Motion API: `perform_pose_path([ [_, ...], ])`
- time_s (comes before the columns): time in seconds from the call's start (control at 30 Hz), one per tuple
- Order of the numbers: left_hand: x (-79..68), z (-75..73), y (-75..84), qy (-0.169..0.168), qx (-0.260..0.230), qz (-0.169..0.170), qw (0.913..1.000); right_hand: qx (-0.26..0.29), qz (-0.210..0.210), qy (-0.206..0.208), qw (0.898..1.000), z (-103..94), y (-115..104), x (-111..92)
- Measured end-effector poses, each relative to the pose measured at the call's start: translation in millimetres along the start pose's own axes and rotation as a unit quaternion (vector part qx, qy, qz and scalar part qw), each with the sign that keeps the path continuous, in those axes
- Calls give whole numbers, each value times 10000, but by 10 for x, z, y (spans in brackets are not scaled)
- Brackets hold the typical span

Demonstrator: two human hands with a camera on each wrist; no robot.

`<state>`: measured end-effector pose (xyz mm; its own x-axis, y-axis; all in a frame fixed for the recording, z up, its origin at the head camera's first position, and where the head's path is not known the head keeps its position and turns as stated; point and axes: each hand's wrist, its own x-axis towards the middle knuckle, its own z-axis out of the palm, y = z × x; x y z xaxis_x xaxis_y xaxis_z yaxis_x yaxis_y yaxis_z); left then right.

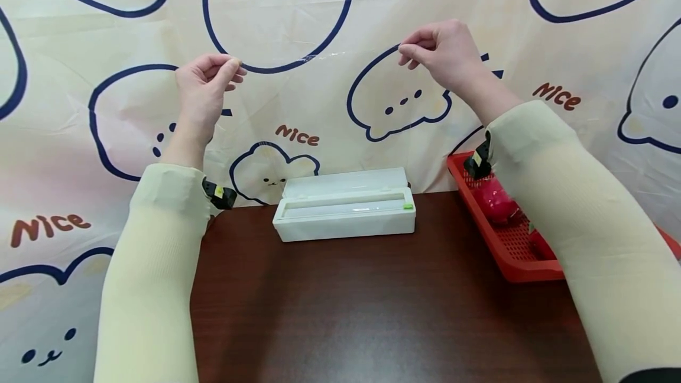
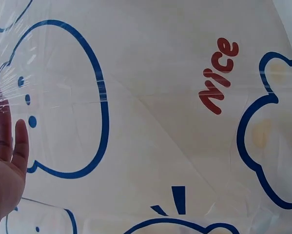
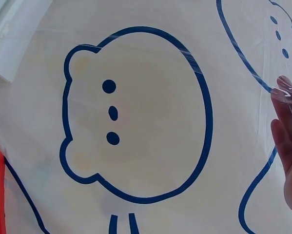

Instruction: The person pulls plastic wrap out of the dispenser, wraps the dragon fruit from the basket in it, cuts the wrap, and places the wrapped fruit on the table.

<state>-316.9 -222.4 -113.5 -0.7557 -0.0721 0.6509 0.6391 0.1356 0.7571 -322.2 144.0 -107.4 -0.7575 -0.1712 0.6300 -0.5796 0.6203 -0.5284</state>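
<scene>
Clear cling film [image 2: 9,63] stretches between the two raised hands, nearly invisible apart from glints and creases. At its left end, the left hand [image 1: 204,87] pinches the film between thumb and fingertips, and creases fan out from the grip in the left wrist view. The right hand [image 1: 444,55], raised higher, pinches the other end; shiny film shows over its fingertips [image 3: 283,95] in the right wrist view. Below and between the hands, a long white cling film box [image 1: 346,226] stands on the table, its lid [image 1: 346,182] tipped back and a pale roll inside.
A red plastic basket [image 1: 527,272] stands at the right of the brown table [image 1: 372,312], partly hidden by the right sleeve. Inside lies a round pink thing [image 1: 496,201]. A cream sheet [image 1: 330,99] printed with cartoon faces hangs close behind the box.
</scene>
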Motion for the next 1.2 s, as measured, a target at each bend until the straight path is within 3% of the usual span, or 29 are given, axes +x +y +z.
perform_pose_path([
  [0.5,-80,-18,69,20,60,257,9997,-18,-244,133,9996,-13,-39,-43],
  [0.67,-205,-15,147,-211,213,625,9976,218,-339,223,9989,-17,-25,-125],
  [0.87,-371,11,235,-439,-40,769,9961,673,-413,56,9969,-44,-25,-224],
  [1.2,-659,16,211,-312,-279,897,9951,860,-875,-26,9924,-34,-40,-535],
])
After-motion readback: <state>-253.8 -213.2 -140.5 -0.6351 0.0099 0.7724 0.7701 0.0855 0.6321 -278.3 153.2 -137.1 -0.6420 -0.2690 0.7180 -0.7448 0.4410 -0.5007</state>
